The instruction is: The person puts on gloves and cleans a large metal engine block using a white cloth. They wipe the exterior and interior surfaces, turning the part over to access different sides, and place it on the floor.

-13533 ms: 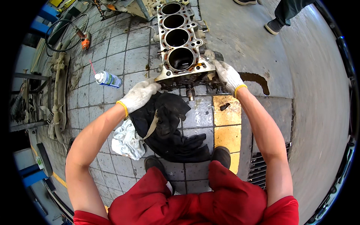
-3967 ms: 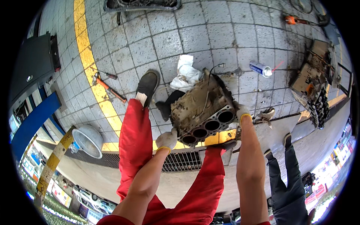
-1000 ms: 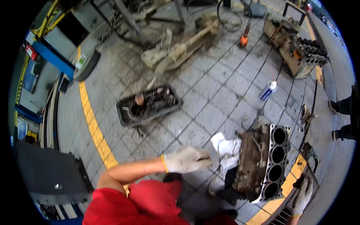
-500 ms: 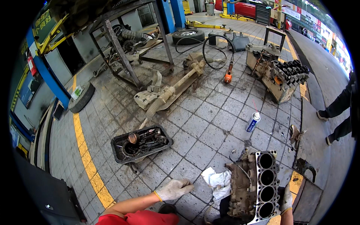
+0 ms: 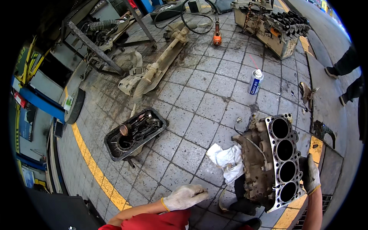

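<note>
An engine block [image 5: 264,165] with a bright flat top face and several round cylinder bores stands on the tiles at the lower right. My right hand [image 5: 312,177], in a pale knit glove, grips its right side; part of the fingers is hidden against a dark area there. To the left of the block, my left hand [image 5: 185,197], gloved the same way, hovers above the floor with fingers curled together and nothing visible in them. A crumpled white cloth [image 5: 227,160] lies against the block's left side.
A black oil pan [image 5: 163,126] full of metal engine parts sits at left. A spray can [image 5: 255,82] stands beyond the block. Farther off are an axle-like shaft [image 5: 157,69], an orange air tool [image 5: 217,38] with hose, and another engine [image 5: 289,25]. A person's legs [image 5: 347,76] show at right.
The view has tilted down and nearer the engine block, so the floor things sit higher. My left hand has moved slightly right and its fingers curl more. My right hand stays at the block's side.
</note>
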A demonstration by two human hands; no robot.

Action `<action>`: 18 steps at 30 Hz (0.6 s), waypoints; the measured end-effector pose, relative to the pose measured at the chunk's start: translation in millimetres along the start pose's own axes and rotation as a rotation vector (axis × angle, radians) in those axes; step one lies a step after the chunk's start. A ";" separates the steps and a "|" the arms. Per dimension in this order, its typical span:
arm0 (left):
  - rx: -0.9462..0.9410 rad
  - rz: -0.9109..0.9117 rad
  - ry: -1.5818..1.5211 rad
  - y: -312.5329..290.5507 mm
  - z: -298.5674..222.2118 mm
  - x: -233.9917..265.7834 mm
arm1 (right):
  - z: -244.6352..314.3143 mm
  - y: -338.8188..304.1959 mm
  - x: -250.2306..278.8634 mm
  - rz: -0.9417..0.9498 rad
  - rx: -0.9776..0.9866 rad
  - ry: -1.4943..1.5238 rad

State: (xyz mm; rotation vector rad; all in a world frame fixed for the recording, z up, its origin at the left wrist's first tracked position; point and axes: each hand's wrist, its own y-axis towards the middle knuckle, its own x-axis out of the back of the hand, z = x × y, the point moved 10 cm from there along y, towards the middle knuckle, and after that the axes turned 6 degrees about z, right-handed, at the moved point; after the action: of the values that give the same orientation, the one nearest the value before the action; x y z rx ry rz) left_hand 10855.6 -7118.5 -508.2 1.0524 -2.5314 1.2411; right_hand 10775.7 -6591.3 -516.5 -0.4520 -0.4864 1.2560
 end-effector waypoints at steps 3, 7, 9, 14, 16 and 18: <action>-0.284 -0.115 0.112 -6.6 -26.3 13.1 | 10.5 -6.0 2.4 0.059 0.055 -0.065; -0.075 -0.165 -0.115 -2.6 -4.3 25.4 | 16.4 -34.7 -0.7 0.029 -0.032 -0.360; 0.029 -0.284 -0.185 -7.5 2.3 32.7 | 25.1 -41.4 -22.4 0.180 0.046 -0.480; -0.041 -0.275 -0.184 -8.0 -12.5 20.1 | 44.9 -41.2 -19.1 0.098 0.216 -0.751; -0.054 -0.257 -0.147 -5.3 -16.1 14.9 | 35.6 -39.5 -11.4 0.117 0.094 -0.505; -0.035 -0.241 -0.202 -2.5 -13.5 11.3 | 38.5 -43.1 -10.1 0.120 0.105 -0.378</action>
State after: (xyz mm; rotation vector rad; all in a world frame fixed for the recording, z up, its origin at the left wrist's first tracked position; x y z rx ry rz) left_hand 10846.4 -7115.6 -493.3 1.4908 -2.4595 1.0705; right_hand 10784.8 -6609.6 -461.5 -0.1545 -0.7158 1.4839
